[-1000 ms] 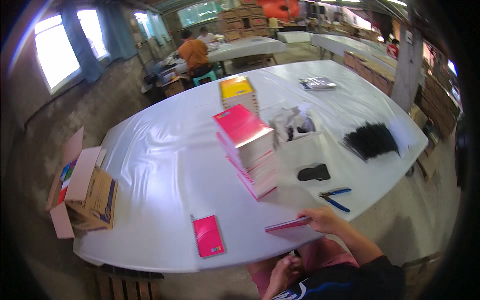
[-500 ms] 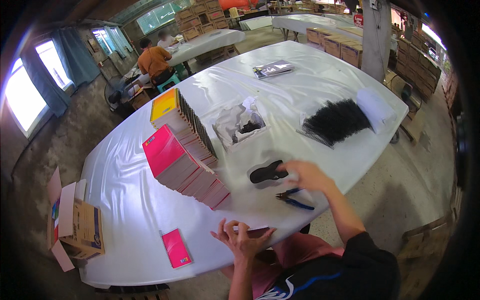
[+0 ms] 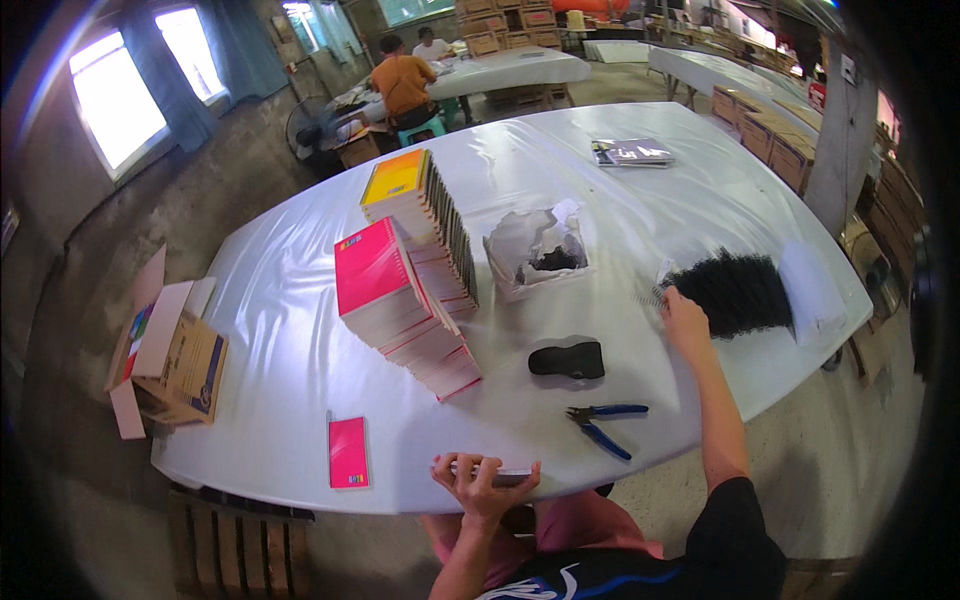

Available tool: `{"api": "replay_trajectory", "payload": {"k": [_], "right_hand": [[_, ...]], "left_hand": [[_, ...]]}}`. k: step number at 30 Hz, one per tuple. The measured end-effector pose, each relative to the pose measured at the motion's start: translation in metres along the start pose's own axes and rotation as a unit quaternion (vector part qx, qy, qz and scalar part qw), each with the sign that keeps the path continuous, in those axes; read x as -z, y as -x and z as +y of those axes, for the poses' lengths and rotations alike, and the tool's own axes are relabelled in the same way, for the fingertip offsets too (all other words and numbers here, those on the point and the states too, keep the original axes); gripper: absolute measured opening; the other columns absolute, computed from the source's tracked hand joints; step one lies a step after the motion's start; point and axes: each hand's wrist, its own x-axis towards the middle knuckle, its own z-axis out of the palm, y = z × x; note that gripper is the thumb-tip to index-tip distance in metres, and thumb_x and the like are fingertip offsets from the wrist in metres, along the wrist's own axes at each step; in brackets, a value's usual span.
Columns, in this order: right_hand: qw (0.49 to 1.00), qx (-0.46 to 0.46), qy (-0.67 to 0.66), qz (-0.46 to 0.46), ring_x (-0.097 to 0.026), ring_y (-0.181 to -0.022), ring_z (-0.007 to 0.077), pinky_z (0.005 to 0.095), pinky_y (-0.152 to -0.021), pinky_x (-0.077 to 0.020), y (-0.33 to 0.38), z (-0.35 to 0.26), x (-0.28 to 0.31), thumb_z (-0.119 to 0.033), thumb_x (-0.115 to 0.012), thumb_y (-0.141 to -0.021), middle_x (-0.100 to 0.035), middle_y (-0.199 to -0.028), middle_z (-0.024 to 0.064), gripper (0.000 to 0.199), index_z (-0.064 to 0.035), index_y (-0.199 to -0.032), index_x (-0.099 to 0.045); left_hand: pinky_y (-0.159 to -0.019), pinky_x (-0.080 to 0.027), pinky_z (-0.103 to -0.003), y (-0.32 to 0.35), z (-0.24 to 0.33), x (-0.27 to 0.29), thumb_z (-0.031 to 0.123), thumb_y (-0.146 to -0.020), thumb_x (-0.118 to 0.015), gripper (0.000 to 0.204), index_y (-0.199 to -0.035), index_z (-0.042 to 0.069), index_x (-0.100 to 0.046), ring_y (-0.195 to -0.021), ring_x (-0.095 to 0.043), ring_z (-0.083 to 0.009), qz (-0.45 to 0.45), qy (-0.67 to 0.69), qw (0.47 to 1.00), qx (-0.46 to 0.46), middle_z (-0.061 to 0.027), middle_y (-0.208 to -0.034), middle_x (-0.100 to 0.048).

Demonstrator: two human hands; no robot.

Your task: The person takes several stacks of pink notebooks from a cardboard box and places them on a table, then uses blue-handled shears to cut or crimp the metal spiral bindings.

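Note:
My left hand (image 3: 484, 487) is closed around a small notebook (image 3: 508, 474) at the table's near edge, seen nearly edge-on. Out to the right, my right hand (image 3: 686, 318) pinches at the left end of a heap of black spiral binding coils (image 3: 738, 292); how many coils it has is too small to tell. Between the hands lie blue-handled cutting pliers (image 3: 604, 426) with their handles spread. Behind them rests a flat black sole-shaped thing (image 3: 566, 360). A single pink spiral notebook (image 3: 348, 453) lies left of my left hand.
Tall stacks of pink notebooks (image 3: 376, 265) and yellow notebooks (image 3: 397, 177) stand left of centre. Beside them is a torn white box (image 3: 510, 262) with black bits inside. An open carton (image 3: 180, 365) stands at the left. Dark booklets (image 3: 634, 153) lie far back. Two people sit at another table.
My right hand has moved right and away from me, from beside the black sole-shaped thing to the coil heap. My left hand stays on the notebook. The view has shifted.

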Motion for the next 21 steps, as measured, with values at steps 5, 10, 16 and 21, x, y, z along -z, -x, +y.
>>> {"api": "replay_trajectory", "payload": {"k": [5,10,16,21], "right_hand": [[0.992,0.119,0.040,0.028,-0.053,-0.097,0.0308,0.0403,-0.082,-0.0450,0.004,-0.018,0.038,0.001,-0.056,-0.075,-0.054,-0.101,0.0126,0.042,-0.0091,-0.116,-0.052],[0.954,0.135,-0.222,-0.147,-0.054,-0.088,0.0292,0.0366,-0.077,-0.0444,0.058,-0.102,0.092,-0.005,-0.057,-0.082,-0.056,-0.094,0.0116,0.037,-0.0071,-0.119,-0.058],[0.877,0.143,-0.376,-0.263,-0.059,-0.083,0.0250,0.0332,-0.072,-0.0475,0.146,-0.169,0.075,-0.015,-0.062,-0.087,-0.062,-0.091,0.0106,0.018,-0.0072,-0.102,-0.069],[0.875,0.160,-0.417,-0.189,-0.059,-0.086,0.0246,0.0316,-0.075,-0.0475,0.159,-0.186,0.064,-0.008,-0.065,-0.083,-0.062,-0.091,0.0090,0.018,-0.0075,-0.100,-0.069]], "left_hand": [[-0.094,-0.025,-0.051,0.006,-0.001,-0.003,0.046,-0.054,-0.080,0.040,-0.063,0.017,-0.054,-0.097,-0.043,-0.0274,0.013,-0.015,1.000,0.000,-0.0013,-0.081,-0.049],[-0.094,-0.025,-0.053,0.010,-0.002,-0.006,0.046,-0.054,-0.079,0.039,-0.067,0.017,-0.057,-0.095,-0.045,-0.0276,0.016,-0.017,1.000,-0.001,-0.0021,-0.082,-0.050],[-0.093,-0.025,-0.054,0.007,0.002,-0.002,0.046,-0.054,-0.080,0.041,-0.075,0.018,-0.059,-0.097,-0.045,-0.0277,0.018,-0.012,1.000,0.016,-0.0018,-0.086,-0.050],[-0.091,-0.025,-0.051,0.011,-0.003,-0.007,0.050,-0.053,-0.079,0.045,-0.079,0.019,-0.059,-0.101,-0.043,-0.0272,0.025,-0.011,0.999,0.027,-0.0007,-0.090,-0.050]]}}
